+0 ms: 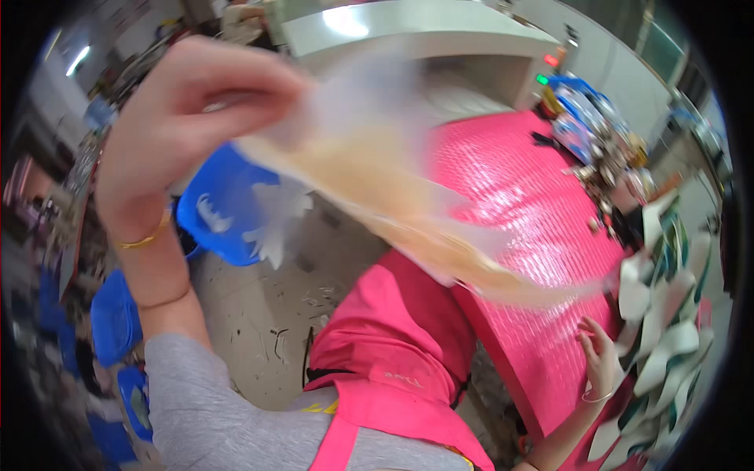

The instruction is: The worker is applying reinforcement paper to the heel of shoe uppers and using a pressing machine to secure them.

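Left hand (184, 118): raised, pinching blurred translucent film (393, 196).
Right hand (601, 357): open, flat on pink table (526, 204).

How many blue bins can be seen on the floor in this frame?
3: one big bin behind the raised left hand, another left of the forearm, a third below it. More may be hidden.

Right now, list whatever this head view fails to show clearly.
- Translucent sheet in the left hand: motion-blurred, its material unclear.
- Left hand's fingertips: hidden behind the sheet.
- Right hand beside the white and green pieces: contact uncertain.
- Clutter at the pink table's far end: too small, blurred.
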A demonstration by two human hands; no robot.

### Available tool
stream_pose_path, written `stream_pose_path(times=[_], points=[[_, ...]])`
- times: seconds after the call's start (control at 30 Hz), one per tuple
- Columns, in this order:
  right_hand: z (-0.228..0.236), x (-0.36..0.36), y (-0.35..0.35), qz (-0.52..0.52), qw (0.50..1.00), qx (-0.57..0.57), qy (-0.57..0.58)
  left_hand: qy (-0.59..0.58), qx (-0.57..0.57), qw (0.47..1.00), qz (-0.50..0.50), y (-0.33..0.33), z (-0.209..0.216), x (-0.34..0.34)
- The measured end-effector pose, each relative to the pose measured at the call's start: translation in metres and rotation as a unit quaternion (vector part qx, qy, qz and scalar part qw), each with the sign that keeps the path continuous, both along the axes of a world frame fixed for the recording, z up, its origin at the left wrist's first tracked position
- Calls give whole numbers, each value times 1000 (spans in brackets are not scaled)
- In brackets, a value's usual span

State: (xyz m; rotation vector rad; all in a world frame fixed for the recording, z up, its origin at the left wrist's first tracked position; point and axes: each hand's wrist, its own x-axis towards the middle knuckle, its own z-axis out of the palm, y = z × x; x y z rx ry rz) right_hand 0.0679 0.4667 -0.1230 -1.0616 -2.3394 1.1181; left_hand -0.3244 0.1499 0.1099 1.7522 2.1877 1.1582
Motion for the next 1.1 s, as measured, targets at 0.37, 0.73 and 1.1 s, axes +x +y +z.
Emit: stream_pose_path(times=[0.37,0.73,1.1], points=[[20,-270,-52,366,914,34,-172,225,-209,877,371,-216,-36,-232],[-47,-367,-103,473,838,-20,-271,480,0,706,521,-166,-250,-389],[-81,-365,-145,475,827,-71,-292,148,-163,573,790,-191,-450,-366]])
